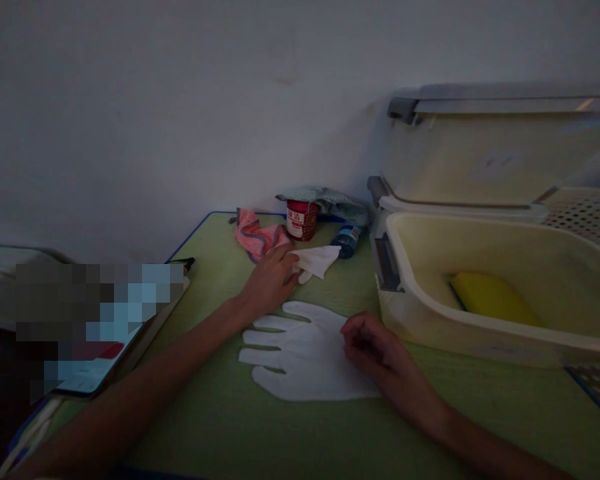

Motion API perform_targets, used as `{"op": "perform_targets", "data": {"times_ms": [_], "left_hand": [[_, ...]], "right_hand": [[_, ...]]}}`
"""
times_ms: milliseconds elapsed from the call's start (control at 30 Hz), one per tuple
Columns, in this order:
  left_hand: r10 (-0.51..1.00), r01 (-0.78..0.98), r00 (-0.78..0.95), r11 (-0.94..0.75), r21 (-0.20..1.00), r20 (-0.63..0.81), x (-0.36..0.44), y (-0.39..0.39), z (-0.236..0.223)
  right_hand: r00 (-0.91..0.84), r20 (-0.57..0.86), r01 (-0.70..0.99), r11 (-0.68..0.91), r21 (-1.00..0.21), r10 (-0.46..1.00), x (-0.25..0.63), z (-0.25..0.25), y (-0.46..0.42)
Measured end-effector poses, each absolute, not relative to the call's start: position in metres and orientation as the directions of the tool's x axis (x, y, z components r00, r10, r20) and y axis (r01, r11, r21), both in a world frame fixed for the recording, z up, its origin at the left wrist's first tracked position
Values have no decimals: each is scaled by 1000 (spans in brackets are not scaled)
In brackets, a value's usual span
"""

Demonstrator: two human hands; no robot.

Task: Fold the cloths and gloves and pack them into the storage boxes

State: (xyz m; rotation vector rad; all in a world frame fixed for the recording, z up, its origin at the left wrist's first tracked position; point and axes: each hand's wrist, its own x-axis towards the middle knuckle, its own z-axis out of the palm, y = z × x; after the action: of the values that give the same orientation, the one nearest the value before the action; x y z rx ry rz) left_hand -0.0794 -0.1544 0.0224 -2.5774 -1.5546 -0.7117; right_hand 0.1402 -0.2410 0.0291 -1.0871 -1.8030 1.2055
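A white glove (300, 350) lies flat on the green tabletop, its fingers spread toward the left. My right hand (380, 353) is over the cuff end of this glove, fingers loosely curled with a gap to the thumb and nothing visible between them. Farther back, my left hand (270, 280) has its fingers closed on a second piece of white cloth (323, 259), which looks like another glove. Part of that cloth is hidden under the fingers. Just beyond my left hand is a pink cloth (257, 233) with a dark striped edge.
A red labelled jar (301, 220) stands by the wall under a grey-green cloth (330, 199). Beside it is a blue bottle (347, 240). On the right, an open cream bin (400, 267) contains a yellow item (495, 297). A tablet-like screen (95, 373) sits at the left edge, partly blurred out.
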Motion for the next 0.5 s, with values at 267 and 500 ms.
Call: {"op": "perform_targets", "data": {"times_ms": [267,500], "left_hand": [[832,857,399,-488,165,384,-76,-156,27],[836,858,398,-485,168,378,-75,-157,28]], "right_hand": [[-417,77,205,177,-963,906,142,25,-238],[-412,40,191,129,-973,910,142,30,-238]]}}
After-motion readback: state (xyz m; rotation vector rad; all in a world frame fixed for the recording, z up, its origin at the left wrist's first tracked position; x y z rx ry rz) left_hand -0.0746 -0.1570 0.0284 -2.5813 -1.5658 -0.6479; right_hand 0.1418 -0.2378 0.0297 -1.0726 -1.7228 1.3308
